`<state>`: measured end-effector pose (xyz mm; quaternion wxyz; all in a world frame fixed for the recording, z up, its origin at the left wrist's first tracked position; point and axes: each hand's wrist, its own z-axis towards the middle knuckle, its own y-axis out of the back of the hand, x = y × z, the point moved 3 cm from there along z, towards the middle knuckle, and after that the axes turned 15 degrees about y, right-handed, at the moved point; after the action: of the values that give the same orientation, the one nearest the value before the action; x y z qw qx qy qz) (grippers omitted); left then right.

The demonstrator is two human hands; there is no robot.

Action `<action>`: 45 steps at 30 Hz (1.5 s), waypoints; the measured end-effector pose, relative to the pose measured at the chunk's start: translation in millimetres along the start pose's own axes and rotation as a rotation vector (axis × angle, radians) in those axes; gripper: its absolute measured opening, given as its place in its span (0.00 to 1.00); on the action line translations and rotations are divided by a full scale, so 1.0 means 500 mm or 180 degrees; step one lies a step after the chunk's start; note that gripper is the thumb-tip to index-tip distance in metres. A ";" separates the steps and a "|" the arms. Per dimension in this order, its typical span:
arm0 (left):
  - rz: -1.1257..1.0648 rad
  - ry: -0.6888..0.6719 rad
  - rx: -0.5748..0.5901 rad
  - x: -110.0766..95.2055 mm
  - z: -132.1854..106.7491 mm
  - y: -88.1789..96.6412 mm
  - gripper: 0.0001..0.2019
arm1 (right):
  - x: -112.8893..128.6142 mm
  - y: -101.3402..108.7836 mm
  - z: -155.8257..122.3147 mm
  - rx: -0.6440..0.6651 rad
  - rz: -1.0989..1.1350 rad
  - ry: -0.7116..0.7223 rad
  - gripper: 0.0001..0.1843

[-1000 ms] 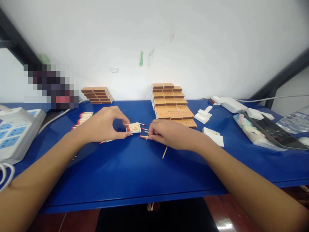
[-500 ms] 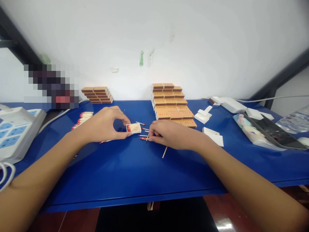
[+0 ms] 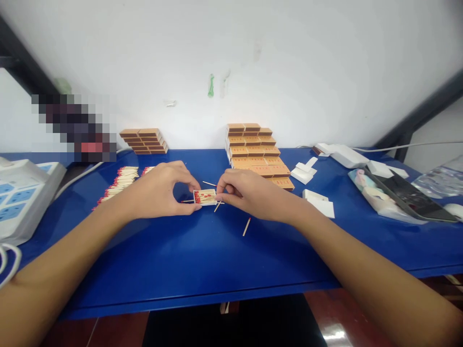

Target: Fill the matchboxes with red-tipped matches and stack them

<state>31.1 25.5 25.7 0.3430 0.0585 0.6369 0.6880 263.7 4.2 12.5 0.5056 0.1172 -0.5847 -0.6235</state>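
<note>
On the left of the blue worktop (image 3: 181, 270), loose matches (image 3: 121, 180) lie side by side, red heads leftward, and a low sweep of the left forearm could scatter them. Behind them stands a small stack of matchboxes (image 3: 143, 140), contents hidden. The left hand (image 3: 159, 190) has its thumb and fingers gripping the left end of an open white tray (image 3: 207, 204), which is between the two hands; too hard a squeeze might buckle its thin walls. Inside it, packed matchsticks (image 3: 205, 194) show some heads at the left end and others midway, so uneven pushing might jam or spill them. The right hand (image 3: 248, 193) has its fingers pinched at the tray's right end; whether they grip sticks or card, I cannot tell. Beyond it, a stepped stack of matchboxes (image 3: 255, 154), contents unseen, could topple if knocked.
</note>
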 end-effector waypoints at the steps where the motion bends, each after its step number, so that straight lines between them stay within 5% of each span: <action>1: -0.0013 -0.0016 -0.0014 -0.002 -0.001 -0.001 0.10 | 0.001 -0.003 0.001 -0.0019 -0.0078 0.0044 0.08; 26: -0.0236 -0.0041 -0.0010 -0.013 -0.004 -0.006 0.13 | 0.004 -0.015 0.001 0.0057 -0.0120 0.0077 0.06; 33: -0.0010 -0.0080 -0.0228 0.012 0.005 0.008 0.13 | 0.000 0.001 0.000 -0.0222 -0.0178 0.0154 0.07; 39: 0.0306 -0.0027 -0.0343 0.042 0.013 0.012 0.14 | -0.008 -0.016 -0.006 0.0402 0.0002 0.0090 0.03; 45: 0.0286 -0.0064 -0.0335 0.040 0.013 0.006 0.17 | -0.006 -0.030 -0.001 0.0478 0.0049 -0.0078 0.07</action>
<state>18.0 42.0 22.4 0.3207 0.0758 0.5930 0.7347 258.0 3.2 -2.0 0.4930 0.1427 -0.6368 -0.5753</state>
